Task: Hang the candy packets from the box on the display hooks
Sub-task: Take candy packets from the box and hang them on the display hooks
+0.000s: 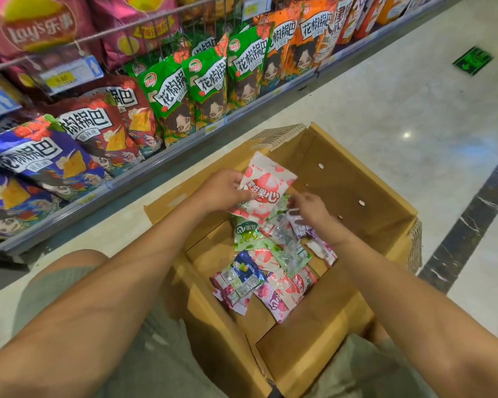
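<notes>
An open cardboard box [354, 179] stands on the floor between my knees. Several candy packets [270, 262] in pink, green and purple lie loose on its bottom. My left hand [223, 189] grips a white and pink candy packet [266, 183] and holds it tilted above the pile. My right hand [309, 206] reaches down into the box beside that packet, its fingers curled at a small clear and purple packet [295, 221]; whether they hold it is unclear. No display hooks for the candy are in view.
Shelves on the left carry green [184, 90], red [107, 124], orange [296, 33] and blue [38, 159] snack bags, with price tags [66, 74] on the wire rail. The shelf base [144, 168] runs close to the box. Pale tiled floor [414, 96] lies to the right, crossed by a dark strip [477, 202].
</notes>
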